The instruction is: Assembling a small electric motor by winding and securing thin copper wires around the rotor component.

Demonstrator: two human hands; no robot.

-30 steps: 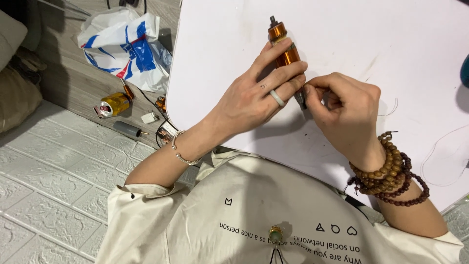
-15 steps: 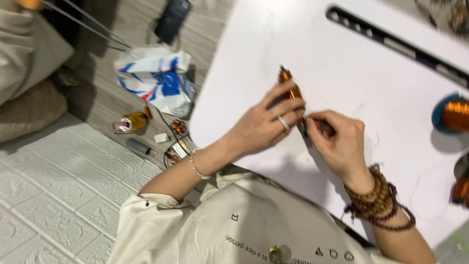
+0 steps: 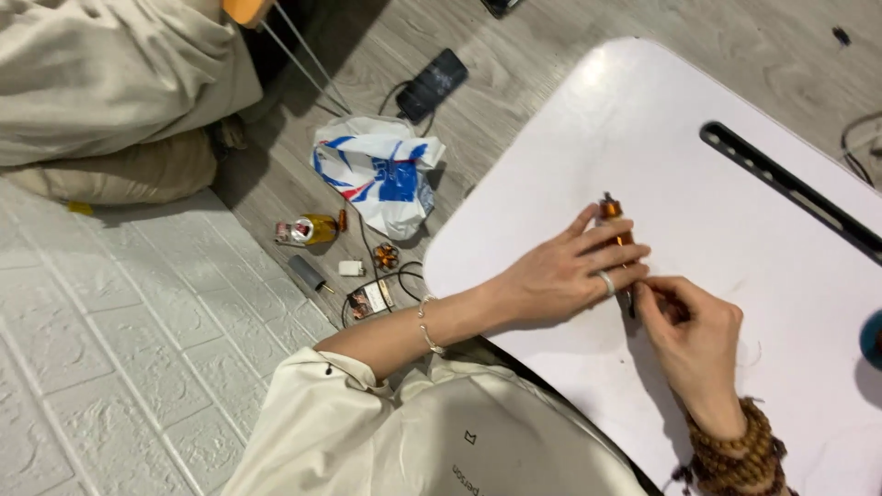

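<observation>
White-and-blue plastic bag (image 3: 378, 173) crumpled on floor left of white table (image 3: 735, 239). Left hand (image 3: 560, 274) fingers closed around orange tube (image 3: 613, 216); right hand (image 3: 694, 344) pinches its lower end.

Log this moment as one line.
left hand: pins orange cylindrical metal motor | right hand: pinching at its lower end | surface: white rounded lap table | floor: white-and-blue plastic bag

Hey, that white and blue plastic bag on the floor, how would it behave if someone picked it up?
The plastic bag looks crumpled and thin, so it would probably sag and fold, not hold its shape. It bulges a little, so something may be inside and shift. It likely feels light and slippery.
</observation>
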